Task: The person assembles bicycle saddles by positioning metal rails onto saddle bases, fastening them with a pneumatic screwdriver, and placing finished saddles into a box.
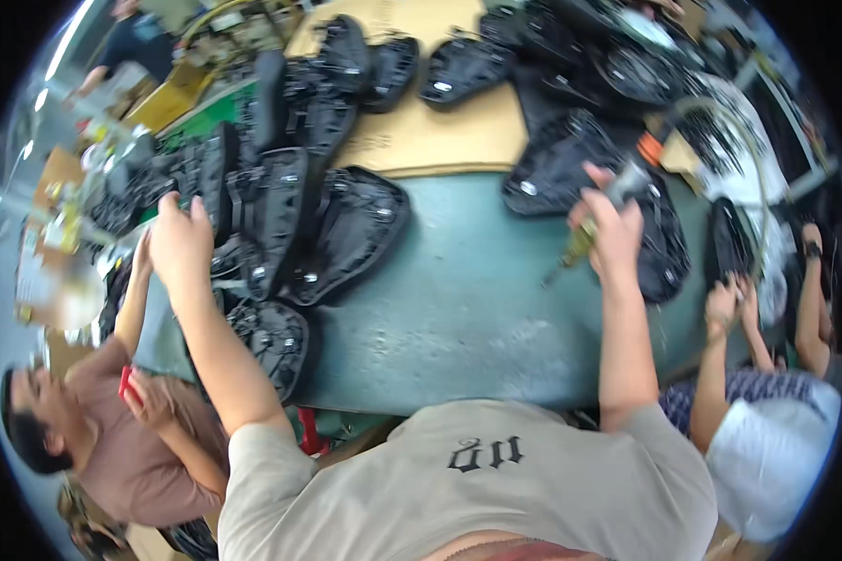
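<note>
My right hand (612,229) is wrapped around a powered screwdriver (582,241) with a yellow-green front end. Its thin bit points down and to the left, above the bare green tabletop. Beneath and beside that hand lie black moulded shells (561,168), open side up, with fittings inside. On the left, my left hand (180,245) is stretched out over a crowded group of similar black shells. Its thumb and a finger stand apart, and nothing shows between them. A wide black shell (355,229) lies just right of my left forearm.
Cardboard (440,131) covers the table's far middle, with more shells on it. A curved hose (753,122) and an orange piece (649,147) lie at the right. A co-worker with a red object (131,385) is close on the left; another co-worker's hands (725,304) work at the right.
</note>
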### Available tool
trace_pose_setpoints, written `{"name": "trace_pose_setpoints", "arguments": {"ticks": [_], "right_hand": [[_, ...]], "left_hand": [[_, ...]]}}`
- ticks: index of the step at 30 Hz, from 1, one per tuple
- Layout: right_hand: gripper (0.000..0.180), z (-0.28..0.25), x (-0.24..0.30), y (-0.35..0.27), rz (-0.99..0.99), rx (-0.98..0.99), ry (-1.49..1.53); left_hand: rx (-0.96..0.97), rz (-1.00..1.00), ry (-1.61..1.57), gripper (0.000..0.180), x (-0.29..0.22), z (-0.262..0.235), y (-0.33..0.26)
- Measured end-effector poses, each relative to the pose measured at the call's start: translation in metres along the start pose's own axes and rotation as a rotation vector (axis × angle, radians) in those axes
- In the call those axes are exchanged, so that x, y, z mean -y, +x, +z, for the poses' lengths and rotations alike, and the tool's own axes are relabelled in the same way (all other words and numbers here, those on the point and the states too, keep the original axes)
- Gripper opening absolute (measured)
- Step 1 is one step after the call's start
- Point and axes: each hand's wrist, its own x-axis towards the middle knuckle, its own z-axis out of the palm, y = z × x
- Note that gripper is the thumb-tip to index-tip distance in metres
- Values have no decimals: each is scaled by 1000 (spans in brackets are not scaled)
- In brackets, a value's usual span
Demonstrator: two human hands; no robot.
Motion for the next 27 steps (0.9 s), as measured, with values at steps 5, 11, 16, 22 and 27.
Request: {"name": "trace_pose_setpoints", "arguments": {"ticks": [5,11,16,22,27], "right_hand": [[33,2,-10,39,69,-73,39],[25,6,-28,21,217,226,-135],[20,37,-31,5,238,258,-351],[18,52,-21,28,189,130,-310],[18,51,-33,3,366,231,-338]], "left_hand": [[-79,646,-629,15,-158,-22,-96],[429,792,-777,38,-237,64,-159],[502,795,-823,61,-246,105,-189],[686,770,-853,54,-211,102,-208],[671,715,-902,46,-187,100,-225]]}}
